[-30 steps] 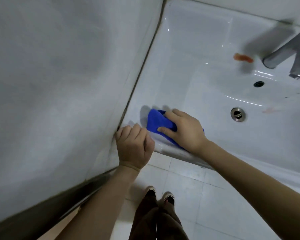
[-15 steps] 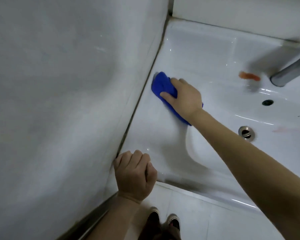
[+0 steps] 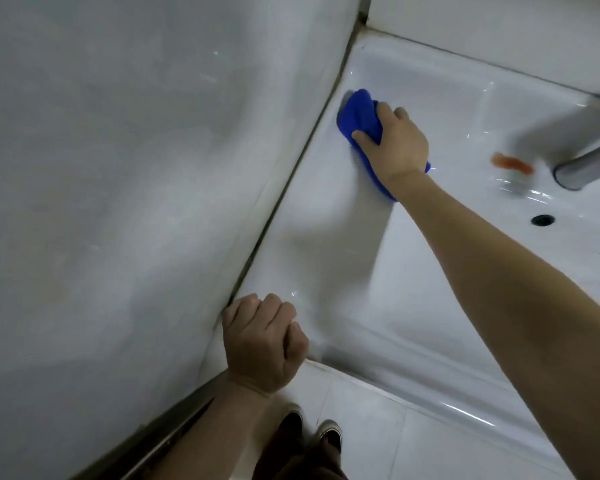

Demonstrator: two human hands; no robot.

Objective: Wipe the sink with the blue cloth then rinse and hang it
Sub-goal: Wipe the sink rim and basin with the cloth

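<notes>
Two steps outstanding, rinse and hang; wiping ongoing, with right hand (image 3: 394, 145) fingers clamped on cloth (image 3: 359, 117), pressed flat on sink (image 3: 413, 271) ledge near back-left corner; left hand (image 3: 262, 348) fisted empty at front rim; orange smear (image 3: 511, 162) by tap unwiped.

Surface: glossy white ceramic sink (image 3: 413, 306), set against the wall.
On it: crumpled blue cloth (image 3: 359, 116) on the left ledge; small orange smear (image 3: 511, 162) by the tap.

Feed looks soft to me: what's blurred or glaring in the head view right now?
Head view: motion blur smears the faucet, the orange stain and the sink rim below the cloth; small glare streaks near the overflow hole; both hands stay fairly sharp; wide-angle bending at the wall.
</notes>
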